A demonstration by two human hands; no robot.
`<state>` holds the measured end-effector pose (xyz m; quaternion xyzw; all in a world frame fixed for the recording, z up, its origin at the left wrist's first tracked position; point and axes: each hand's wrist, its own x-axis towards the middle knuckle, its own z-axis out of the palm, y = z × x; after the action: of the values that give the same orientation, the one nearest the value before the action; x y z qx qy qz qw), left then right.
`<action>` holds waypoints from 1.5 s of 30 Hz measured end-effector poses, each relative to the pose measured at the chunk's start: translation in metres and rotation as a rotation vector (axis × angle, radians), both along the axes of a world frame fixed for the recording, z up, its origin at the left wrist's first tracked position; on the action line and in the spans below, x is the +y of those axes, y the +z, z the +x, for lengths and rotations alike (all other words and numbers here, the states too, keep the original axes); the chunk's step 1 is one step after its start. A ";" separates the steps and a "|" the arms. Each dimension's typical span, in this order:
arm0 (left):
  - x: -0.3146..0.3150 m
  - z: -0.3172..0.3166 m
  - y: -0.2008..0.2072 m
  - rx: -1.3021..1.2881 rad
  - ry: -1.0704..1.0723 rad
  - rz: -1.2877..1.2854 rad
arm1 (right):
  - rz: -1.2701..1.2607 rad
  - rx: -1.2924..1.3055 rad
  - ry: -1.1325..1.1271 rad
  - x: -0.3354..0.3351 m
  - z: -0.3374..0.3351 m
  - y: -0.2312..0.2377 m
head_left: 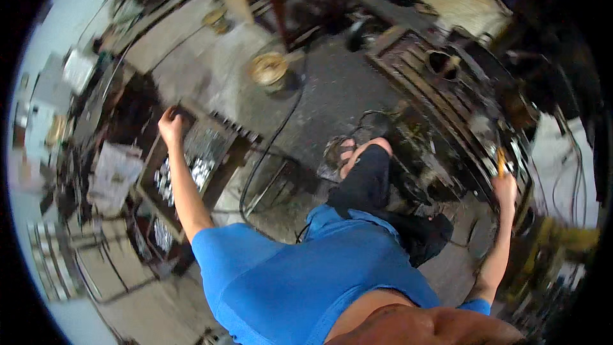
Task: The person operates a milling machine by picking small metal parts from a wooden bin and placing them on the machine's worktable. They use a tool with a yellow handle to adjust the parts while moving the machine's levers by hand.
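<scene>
My left hand (170,126) is stretched out to the left, over the far corner of a tray-like bench (152,166). Its fingers are curled near something small and dark, too blurred to name. Shiny silver metal pieces (203,169) lie in a pile on that bench, beside my forearm. Out to the right, my right hand (504,190) is closed round a slim tool with a yellow-orange handle (501,161). The far end of this tool blurs into the clutter of a long, dark slatted metal bench (415,67).
A bucket (269,70) with a pale top stands on the floor ahead, and a smaller can (217,20) lies beyond it. A black cable (281,124) runs across the floor. A round dark pot (443,64) sits on the right bench. Cloth or paper (115,176) lies at the left.
</scene>
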<state>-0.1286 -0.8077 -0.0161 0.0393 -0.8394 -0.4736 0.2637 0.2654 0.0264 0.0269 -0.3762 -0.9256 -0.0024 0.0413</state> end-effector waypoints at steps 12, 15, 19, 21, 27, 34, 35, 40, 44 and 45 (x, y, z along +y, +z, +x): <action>-0.117 0.065 -0.079 -0.598 0.420 -0.591 | -0.255 0.302 0.008 -0.090 -0.033 0.051; -0.106 0.071 -0.061 -0.661 0.477 -0.742 | -0.222 0.251 0.076 -0.100 -0.034 0.053; -0.102 0.067 -0.054 -0.762 0.505 -0.868 | -0.329 0.279 -0.049 -0.103 -0.042 0.052; -0.099 0.062 -0.059 -0.811 0.502 -0.927 | -0.282 0.262 0.014 -0.108 -0.045 0.050; -0.113 0.046 -0.088 -0.816 0.503 -1.020 | -0.203 0.330 0.218 -0.128 -0.060 0.056; -0.099 0.050 -0.067 -0.739 0.671 -0.737 | -0.347 0.325 0.156 -0.161 -0.065 0.063; -0.097 0.053 -0.066 -0.693 0.714 -0.696 | -0.347 0.280 0.149 -0.165 -0.067 0.068; -0.117 0.064 -0.072 -0.371 0.571 -0.259 | -0.266 0.218 0.241 -0.166 -0.064 0.058; -0.068 0.057 -0.040 -0.142 0.207 0.572 | -0.322 0.136 0.297 -0.188 -0.072 0.057; -0.046 0.055 -0.023 -0.089 0.048 0.755 | -0.333 0.128 0.324 -0.198 -0.074 0.061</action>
<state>-0.0732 -0.8538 -0.0395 0.1740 -0.6154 -0.7409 0.2049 0.1914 -0.1721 0.0881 -0.2236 -0.9571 0.1806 0.0371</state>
